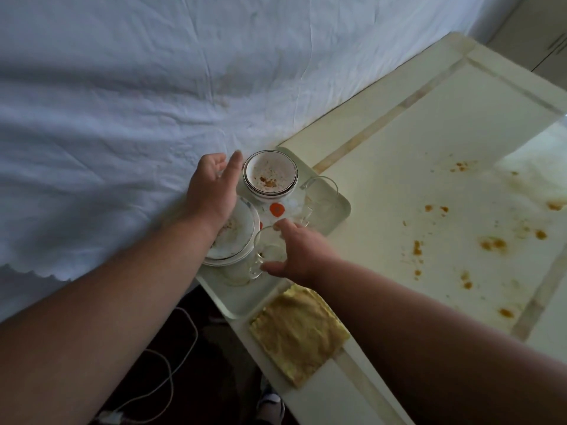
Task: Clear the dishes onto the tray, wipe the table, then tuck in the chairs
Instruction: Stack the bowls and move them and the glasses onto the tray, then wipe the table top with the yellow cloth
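A pale tray (339,210) sits at the table's near left corner, partly over the edge. On it stand a stained bowl (271,176), stacked plates (234,240), a glass cup (322,194) at the far right and two glass mugs at the front. My left hand (211,191) hovers over the plates beside the bowl, thumb straight and fingers loosely curled, holding nothing I can see. The thumb and fingers of my right hand (296,250) curl round the rim of the nearer glass mug (270,251) on the tray. A yellow cloth (299,332) lies on the table just in front of the tray.
The cream table top (399,179) carries orange food stains (494,243) across its right half. A white sheet (122,118) covers the surface to the left. A white cable (171,363) and a shoe (271,400) are on the dark floor below.
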Motion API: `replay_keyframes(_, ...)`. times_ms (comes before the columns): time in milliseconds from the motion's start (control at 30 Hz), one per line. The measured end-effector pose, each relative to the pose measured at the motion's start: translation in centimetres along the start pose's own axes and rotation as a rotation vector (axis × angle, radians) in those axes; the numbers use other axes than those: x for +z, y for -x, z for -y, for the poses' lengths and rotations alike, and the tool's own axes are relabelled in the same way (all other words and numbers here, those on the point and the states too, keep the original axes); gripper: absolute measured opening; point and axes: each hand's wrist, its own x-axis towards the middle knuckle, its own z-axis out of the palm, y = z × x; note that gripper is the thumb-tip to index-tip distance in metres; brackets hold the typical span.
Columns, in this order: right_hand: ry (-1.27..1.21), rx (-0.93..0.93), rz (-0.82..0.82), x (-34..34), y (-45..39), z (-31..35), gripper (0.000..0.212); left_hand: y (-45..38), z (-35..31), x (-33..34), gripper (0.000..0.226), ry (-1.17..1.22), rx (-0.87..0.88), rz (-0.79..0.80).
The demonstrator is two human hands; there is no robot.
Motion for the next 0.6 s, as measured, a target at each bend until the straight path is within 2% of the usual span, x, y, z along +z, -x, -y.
replay_keyframes(67,-0.015,0.004,0.008,0.1,-0.1,-0.1,0.096,0.6,-0.4,0.1,0.095,0.005,-0.003,0.005)
replay_keyframes(200,-0.059,0.025,0.027,0.0,0.7,-0.4,0.127,1.8,-1.2,0.1,0.096,0.01,0.017,0.022)
replay_keyframes(267,-0.085,0.046,0.013,0.1,1.8,-0.8,0.132,2.3,-1.4,0.0,0.095,0.029,0.024,0.029)
replay_keyframes(367,-0.075,0.093,-0.011,1.1,3.9,-2.3,0.12,3.2,-1.7,-0.3,0.084,0.087,0.033,0.045)
replay_keyframes(467,-0.021,0.121,-0.045,2.7,6.3,-4.1,0.094,4.3,-1.5,-0.8,0.068,0.156,0.041,0.024)
replay_keyframes(533,0.059,0.084,-0.068,4.3,8.0,-4.8,0.076,5.4,-0.9,-1.3,0.049,0.225,0.032,-0.034)
replay_keyframes(600,0.154,-0.011,-0.012,6.5,9.8,-5.2,0.073,7.0,0.0,-1.9,0.032,0.31,0.022,-0.15)
